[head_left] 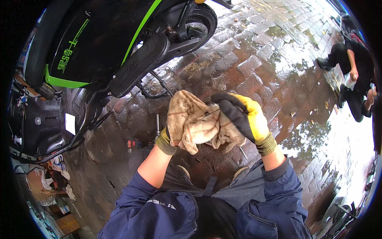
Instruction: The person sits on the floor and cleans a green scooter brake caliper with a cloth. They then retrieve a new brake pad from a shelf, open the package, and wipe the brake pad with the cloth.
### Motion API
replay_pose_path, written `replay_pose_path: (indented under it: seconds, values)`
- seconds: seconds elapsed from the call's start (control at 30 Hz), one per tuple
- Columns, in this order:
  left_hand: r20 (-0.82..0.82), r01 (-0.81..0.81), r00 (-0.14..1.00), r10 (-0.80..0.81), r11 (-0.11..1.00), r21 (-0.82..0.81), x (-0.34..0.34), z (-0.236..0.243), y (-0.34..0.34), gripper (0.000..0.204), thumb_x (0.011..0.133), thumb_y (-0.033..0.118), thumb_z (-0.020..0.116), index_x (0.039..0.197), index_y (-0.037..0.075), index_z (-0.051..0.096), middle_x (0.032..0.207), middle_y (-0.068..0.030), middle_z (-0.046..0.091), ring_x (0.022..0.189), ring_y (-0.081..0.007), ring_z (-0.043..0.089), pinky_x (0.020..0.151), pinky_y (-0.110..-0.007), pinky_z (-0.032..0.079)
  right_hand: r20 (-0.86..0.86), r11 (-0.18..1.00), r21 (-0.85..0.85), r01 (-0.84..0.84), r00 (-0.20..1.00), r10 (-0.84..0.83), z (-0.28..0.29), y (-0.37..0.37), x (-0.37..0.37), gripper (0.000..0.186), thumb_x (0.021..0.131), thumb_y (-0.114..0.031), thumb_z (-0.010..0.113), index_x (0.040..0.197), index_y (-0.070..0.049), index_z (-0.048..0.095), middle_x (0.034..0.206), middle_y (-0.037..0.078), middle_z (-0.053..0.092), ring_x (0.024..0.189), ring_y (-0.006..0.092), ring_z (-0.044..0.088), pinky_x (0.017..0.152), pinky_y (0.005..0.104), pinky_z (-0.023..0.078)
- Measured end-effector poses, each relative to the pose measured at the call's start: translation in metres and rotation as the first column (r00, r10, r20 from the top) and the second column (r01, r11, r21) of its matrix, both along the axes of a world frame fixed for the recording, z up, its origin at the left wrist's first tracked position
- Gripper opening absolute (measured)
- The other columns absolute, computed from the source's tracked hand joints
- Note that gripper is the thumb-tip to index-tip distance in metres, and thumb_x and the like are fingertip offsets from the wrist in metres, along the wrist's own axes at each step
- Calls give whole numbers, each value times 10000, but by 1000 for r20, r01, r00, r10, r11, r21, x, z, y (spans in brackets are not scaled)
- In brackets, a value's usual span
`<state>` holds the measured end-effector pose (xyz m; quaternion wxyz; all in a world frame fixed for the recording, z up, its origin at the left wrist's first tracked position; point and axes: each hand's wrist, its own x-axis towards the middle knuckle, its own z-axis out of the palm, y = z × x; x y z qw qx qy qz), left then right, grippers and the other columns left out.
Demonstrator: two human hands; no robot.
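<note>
A dirty beige rag [195, 123] with brown lines is bunched between my two gloved hands, above the wet brick ground. My left hand [166, 142] is mostly covered by the rag, which drapes over its fingers; only the glove's yellow-green cuff and edge show. From the other side my right hand [248, 115], in a yellow glove with black-coated fingers, closes on the rag, fingers bent and pressed together. A small dark and metallic part [211, 112] shows in the rag's folds near the right fingertips; I cannot make out its kind.
A black and green electric scooter [91, 44] stands at the upper left. Below my hands lie a metal bar tool [157, 123], a red and black tool [134, 144] and a thin metal rod [243, 152]. Someone in dark clothes [354, 67] crouches at the far right. Cardboard boxes [67, 224] sit lower left.
</note>
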<state>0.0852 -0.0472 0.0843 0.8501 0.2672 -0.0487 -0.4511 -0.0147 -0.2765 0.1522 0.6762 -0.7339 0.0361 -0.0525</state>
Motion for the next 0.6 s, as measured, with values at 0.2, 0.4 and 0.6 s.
replay_pose_path:
  seconds: [0.2,0.4,0.6]
  values:
    - [812,-182,584,-4,974,136,14,9,-16,383,1046,216,677,1339,-11,581,1321,-93,638,1198,-148,610,1056,-308,500,-140,959,217,182,978,-154,-27,-6,-1,376,1068,-304,659,1268,11,705,1147,21,741,1034,95,636,951,303,522]
    - [451,-200,875,175,980,8,-21,-2,0,677,1019,323,712,1554,7,443,1501,-117,579,1368,-227,571,1198,-376,415,-197,872,401,280,956,-217,-28,25,1,361,1049,-308,696,1235,2,712,1100,2,738,977,93,639,909,305,538]
    - [717,-518,675,176,805,290,-23,-5,-12,414,1022,123,678,1412,20,588,1370,-96,669,1258,-204,639,1098,-353,501,-64,896,230,380,925,-376,-25,73,-7,295,1020,-176,731,1251,6,715,1163,72,773,1042,123,701,957,295,548]
